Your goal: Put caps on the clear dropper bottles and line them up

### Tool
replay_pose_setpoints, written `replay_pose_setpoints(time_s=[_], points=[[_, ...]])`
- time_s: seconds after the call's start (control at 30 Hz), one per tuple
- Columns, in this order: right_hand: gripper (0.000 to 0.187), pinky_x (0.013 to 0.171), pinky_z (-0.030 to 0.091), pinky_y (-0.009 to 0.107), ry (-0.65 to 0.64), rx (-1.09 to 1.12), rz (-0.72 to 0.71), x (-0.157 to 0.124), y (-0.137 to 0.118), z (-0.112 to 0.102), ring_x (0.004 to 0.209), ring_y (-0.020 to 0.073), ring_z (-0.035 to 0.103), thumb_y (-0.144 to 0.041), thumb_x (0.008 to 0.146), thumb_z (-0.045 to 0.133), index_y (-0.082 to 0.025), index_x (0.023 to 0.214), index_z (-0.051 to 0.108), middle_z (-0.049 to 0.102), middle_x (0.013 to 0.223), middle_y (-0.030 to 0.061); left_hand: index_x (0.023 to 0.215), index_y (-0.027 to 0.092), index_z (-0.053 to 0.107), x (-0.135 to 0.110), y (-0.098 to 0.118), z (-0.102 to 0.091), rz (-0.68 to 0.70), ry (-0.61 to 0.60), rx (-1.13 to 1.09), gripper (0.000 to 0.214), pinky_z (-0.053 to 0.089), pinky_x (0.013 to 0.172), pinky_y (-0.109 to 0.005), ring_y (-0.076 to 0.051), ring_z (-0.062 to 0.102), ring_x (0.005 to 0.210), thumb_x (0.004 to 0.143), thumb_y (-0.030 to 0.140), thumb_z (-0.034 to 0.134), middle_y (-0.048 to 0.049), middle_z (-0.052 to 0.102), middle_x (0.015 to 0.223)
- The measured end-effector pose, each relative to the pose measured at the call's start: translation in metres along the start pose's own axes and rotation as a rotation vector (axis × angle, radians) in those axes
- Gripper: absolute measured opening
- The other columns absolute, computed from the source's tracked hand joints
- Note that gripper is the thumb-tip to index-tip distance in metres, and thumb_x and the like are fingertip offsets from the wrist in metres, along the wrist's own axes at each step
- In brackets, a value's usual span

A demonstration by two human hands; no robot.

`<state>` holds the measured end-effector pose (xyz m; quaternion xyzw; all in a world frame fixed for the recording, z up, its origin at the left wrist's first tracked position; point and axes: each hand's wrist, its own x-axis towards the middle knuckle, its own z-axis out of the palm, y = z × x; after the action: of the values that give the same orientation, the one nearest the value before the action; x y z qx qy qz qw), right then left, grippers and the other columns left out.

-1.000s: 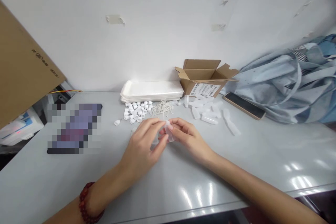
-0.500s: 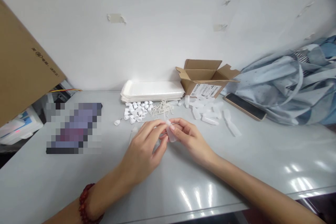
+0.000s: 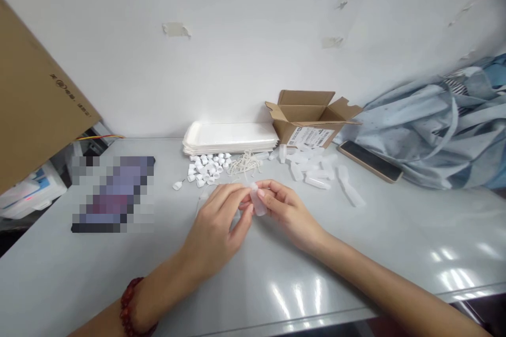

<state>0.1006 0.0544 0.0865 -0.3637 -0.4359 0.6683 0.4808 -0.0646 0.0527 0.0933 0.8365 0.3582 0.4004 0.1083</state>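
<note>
Between my hands, just above the table, is a small translucent plastic bottle (image 3: 259, 205), tilted with its narrow end away from me. My right hand (image 3: 290, 211) pinches its side between thumb and fingers. My left hand (image 3: 221, 217) is closed at its narrow end, fingertips against it; what exactly lies under those fingertips is hidden. Just beyond my fingers lies a pile of thin off-white cords (image 3: 245, 162). White pointed caps (image 3: 202, 168) are heaped to its left. Several more translucent bottles (image 3: 316, 181) lie scattered on the right.
A stack of white padded sheets or envelopes (image 3: 231, 137) lies by the wall, beside an open cardboard box (image 3: 308, 129). One phone (image 3: 369, 160) lies near bluish fabric (image 3: 419, 126) on the right. A pixelated dark-edged device (image 3: 114, 195) is on the grey table (image 3: 253, 284) at left.
The whole view has shifted very slightly. Both hands stay on the bottle in almost the same pose, with only small finger movement.
</note>
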Motion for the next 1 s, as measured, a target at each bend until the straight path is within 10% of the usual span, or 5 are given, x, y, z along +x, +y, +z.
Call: replay_pose_setpoints(time_s=[0.53,0.83,1.0], points=[[0.022,0.082,0.051,0.035,-0.072,0.103,0.075,0.004,0.001,-0.005,0.087,0.0198,0.068,-0.033,0.086,0.060,-0.015,0.099,0.063,0.070,0.092,0.0082,0.123,0.017,0.050,0.005,-0.010,0.004,0.063,-0.087,0.031,0.044,0.043,0.101,-0.042,-0.024,0.048,0.118,0.081,0.010,0.060,-0.0090,0.059,0.122],[0.021,0.078,0.045,0.033,-0.009,-0.938,-0.170,0.002,0.000,-0.012,0.086,0.0183,0.058,-0.021,0.090,0.050,-0.013,0.105,0.063,0.063,0.099,0.0100,0.116,0.019,0.050,0.005,-0.020,0.000,-0.198,-0.218,0.017,0.046,0.046,0.094,-0.041,-0.024,0.051,0.111,0.073,0.020,0.070,-0.0078,0.059,0.115],[0.019,0.075,0.046,0.031,-0.040,-1.095,-0.191,0.003,0.005,-0.012,0.081,0.0168,0.057,-0.016,0.090,0.050,-0.013,0.104,0.063,0.061,0.097,0.0097,0.120,0.021,0.043,0.003,-0.028,0.002,-0.256,-0.322,0.044,0.057,0.041,0.100,-0.044,-0.026,0.048,0.117,0.071,0.022,0.072,-0.0079,0.057,0.120]])
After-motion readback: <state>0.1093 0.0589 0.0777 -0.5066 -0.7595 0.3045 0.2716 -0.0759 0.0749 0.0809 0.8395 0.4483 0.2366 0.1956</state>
